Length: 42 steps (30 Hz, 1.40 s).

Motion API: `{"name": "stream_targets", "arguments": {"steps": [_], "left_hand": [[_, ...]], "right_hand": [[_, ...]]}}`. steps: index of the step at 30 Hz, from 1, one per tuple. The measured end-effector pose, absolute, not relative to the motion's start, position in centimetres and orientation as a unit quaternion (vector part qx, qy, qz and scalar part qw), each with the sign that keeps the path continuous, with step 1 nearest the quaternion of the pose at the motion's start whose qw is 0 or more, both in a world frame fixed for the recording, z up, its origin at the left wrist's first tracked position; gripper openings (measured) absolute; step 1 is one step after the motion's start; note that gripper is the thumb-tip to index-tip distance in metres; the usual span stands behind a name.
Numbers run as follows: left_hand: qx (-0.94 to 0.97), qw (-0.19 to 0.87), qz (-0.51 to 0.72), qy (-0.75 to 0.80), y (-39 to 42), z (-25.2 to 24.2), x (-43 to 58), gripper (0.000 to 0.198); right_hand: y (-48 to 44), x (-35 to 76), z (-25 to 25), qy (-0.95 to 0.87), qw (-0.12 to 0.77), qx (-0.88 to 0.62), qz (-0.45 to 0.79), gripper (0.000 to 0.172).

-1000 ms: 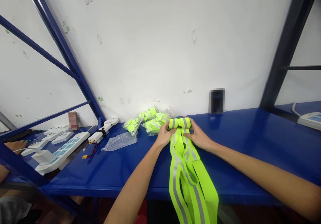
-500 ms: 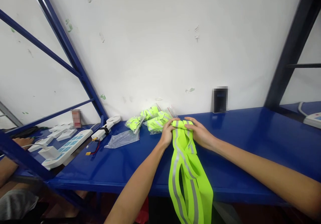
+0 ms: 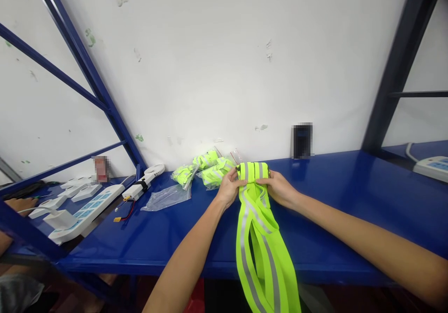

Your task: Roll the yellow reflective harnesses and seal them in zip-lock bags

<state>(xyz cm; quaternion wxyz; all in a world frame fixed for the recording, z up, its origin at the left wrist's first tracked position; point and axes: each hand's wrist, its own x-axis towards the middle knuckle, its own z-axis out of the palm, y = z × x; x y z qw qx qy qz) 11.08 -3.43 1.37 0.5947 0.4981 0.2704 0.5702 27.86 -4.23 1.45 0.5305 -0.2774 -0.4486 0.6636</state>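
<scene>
A neon-yellow reflective strap bundle (image 3: 268, 247) with grey stripes hangs from both hands over the front edge of the blue table (image 3: 189, 238). Its top end is folded into a flat roll. My left hand (image 3: 229, 187) grips the roll's left side, thumb in front. On the right side, my right hand (image 3: 280, 188) pinches the same roll, its thumb pointing inward. Just beyond my left hand lie several clear bags of folded yellow straps (image 3: 214, 173). A flat clear plastic bag (image 3: 168, 198) rests to their left.
A white fan (image 3: 154, 169) and a battery with wires (image 3: 133, 191) lie at the left. Beside them is a long power strip (image 3: 87, 212). A dark blurred object (image 3: 302, 141) leans on the wall. Another person's hand (image 3: 21, 204) is at far left.
The folded top of the straps has turned up and now shows a wider face with two grey stripes. Both thumbs have shifted to its lower edge. The view has moved slightly right.
</scene>
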Motion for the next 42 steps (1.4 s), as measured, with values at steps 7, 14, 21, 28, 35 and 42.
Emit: {"name": "stream_targets", "arguments": {"steps": [7, 14, 21, 28, 35, 42], "left_hand": [[0.532, 0.548, 0.588, 0.267, -3.3, 0.6, 11.3, 0.059], [0.512, 0.54, 0.601, 0.29, -3.4, 0.6, 11.5, 0.054], [0.494, 0.553, 0.62, 0.257, -3.2, 0.4, 11.6, 0.041], [0.506, 0.54, 0.622, 0.256, -3.5, 1.2, 11.9, 0.038], [0.428, 0.578, 0.624, 0.305, -3.1, 1.1, 12.6, 0.066], [0.43, 0.71, 0.481, 0.282, -4.3, 1.1, 13.2, 0.04]], "right_hand": [[-4.7, 28.2, 1.4, -0.474, 0.507, -0.339, 0.636, 0.043], [-4.5, 29.2, 2.5, -0.436, 0.427, -0.328, 0.721, 0.049], [-4.9, 28.4, 2.3, -0.439, 0.464, -0.308, 0.705, 0.024], [-4.7, 27.9, 2.0, -0.428, 0.511, -0.257, 0.7, 0.016], [-4.3, 28.3, 2.7, -0.461, 0.558, -0.261, 0.638, 0.025], [-4.5, 28.9, 3.6, -0.487, 0.573, -0.264, 0.604, 0.041]]}}
